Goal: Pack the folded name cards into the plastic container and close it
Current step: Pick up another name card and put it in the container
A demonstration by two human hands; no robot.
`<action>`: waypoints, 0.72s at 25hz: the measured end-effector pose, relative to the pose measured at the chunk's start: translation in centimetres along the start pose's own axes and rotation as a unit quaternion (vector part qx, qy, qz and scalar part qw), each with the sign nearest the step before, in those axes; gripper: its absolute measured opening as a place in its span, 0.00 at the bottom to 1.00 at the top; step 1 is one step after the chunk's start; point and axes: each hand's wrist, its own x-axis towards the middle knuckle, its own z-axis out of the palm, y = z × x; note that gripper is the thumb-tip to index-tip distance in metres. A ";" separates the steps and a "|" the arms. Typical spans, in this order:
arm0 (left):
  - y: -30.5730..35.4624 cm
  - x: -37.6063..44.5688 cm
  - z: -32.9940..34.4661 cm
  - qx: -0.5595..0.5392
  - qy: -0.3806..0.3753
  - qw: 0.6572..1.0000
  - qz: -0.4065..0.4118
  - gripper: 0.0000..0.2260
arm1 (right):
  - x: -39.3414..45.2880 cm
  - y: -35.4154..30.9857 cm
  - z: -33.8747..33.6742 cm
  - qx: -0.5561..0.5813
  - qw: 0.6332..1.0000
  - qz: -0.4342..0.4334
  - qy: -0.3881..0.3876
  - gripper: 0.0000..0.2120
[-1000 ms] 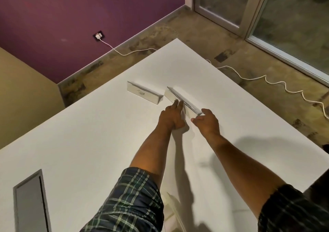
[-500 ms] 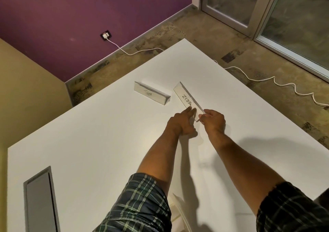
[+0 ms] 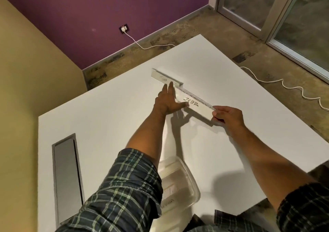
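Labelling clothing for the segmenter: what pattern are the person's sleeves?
Dark blue-green plaid with pale lines, on both the left sleeve and the right sleeve; the head view shows it.

Two folded name cards (image 3: 164, 77) (image 3: 195, 106), one plastic container (image 3: 187, 183), two hands (image 3: 166, 101) (image 3: 228, 115)

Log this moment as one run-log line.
right hand: pinches ZEBRA card end | left hand: open, fingertips at TIGER card | plastic container: open, cards inside

The right hand (image 3: 228, 116) pinches the near end of the folded ZEBRA card (image 3: 195, 105) above the white table (image 3: 106, 117). The left hand (image 3: 166, 101) reaches with straight fingers to a second name card (image 3: 162, 77). A clear plastic container (image 3: 179, 183) with cards inside sits near the person
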 end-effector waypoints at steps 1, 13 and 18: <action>-0.7 -1.2 -0.7 -0.049 -0.001 0.999 -0.011 0.56 | -0.9 -0.1 -0.2 -0.022 0.999 -0.007 -0.038 0.12; -12.2 -16.0 -4.3 -0.084 -0.188 0.974 -0.092 0.18 | -8.1 1.2 5.8 -0.194 0.949 -0.007 -0.249 0.13; -15.5 -21.4 -2.8 -0.037 -0.261 0.954 -0.141 0.20 | -10.9 2.4 9.2 -0.364 0.849 -0.027 -0.382 0.27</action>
